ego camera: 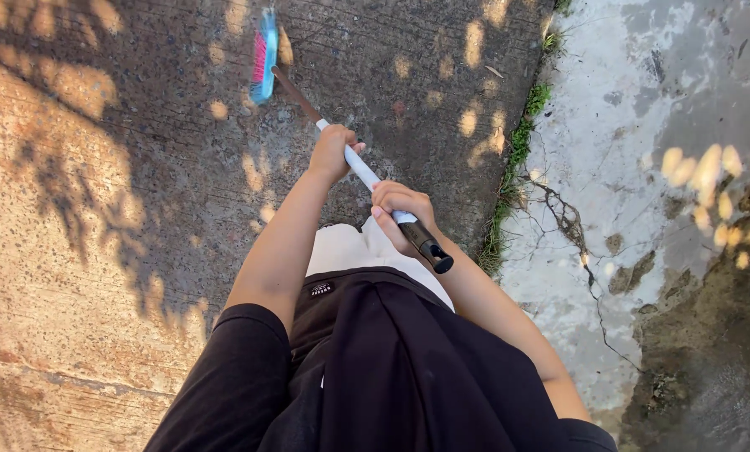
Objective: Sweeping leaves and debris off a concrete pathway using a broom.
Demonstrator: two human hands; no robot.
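Broom handle [366, 173] in both closed fists, left hand [331, 151], right hand [401, 211].

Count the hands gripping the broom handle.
2: the left hand is further down the broom handle, the right hand is near its black end.

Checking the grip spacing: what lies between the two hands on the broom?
In the head view, only a bare stretch of white handle lies between the left hand and right hand.
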